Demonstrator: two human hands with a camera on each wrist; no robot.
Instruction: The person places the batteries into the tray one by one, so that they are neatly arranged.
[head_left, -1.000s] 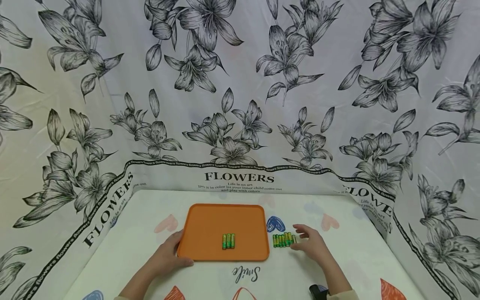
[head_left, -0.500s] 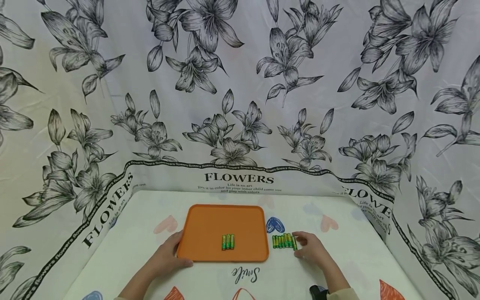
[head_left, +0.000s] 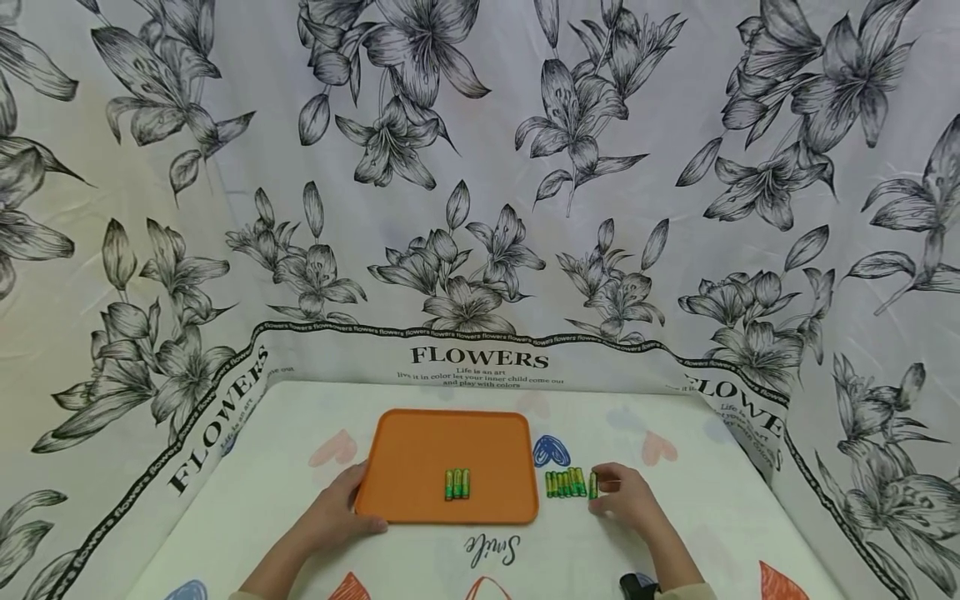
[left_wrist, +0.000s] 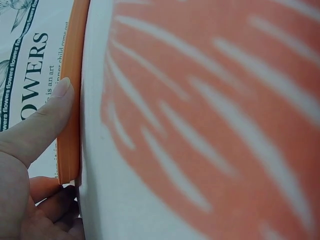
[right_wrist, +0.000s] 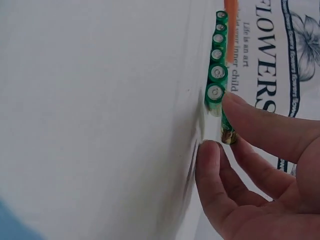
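An orange tray (head_left: 491, 433) lies on the table, with 3 green batteries (head_left: 457, 484) side by side in it. My left hand (head_left: 337, 510) holds the tray's near left corner; in the left wrist view the thumb (left_wrist: 60, 100) presses along its side and the fingers are partly hidden. Right of the tray stands a row of several green batteries (head_left: 566, 482). My right hand (head_left: 626, 497) pinches a single green battery (right_wrist: 228, 131) between thumb and fingers, a small gap to the right of that row. Part of this battery is hidden behind the thumb.
A white cloth (head_left: 420, 558) printed with hearts and lettering covers the table. Floral curtains (head_left: 480, 250) rise at the back and both sides. A black strap-like object (head_left: 637, 586) sits at the right wrist.
My right hand has closed on the battery at the row's right end and shifted it slightly right, apart from the others. The left hand and tray have stayed in place.
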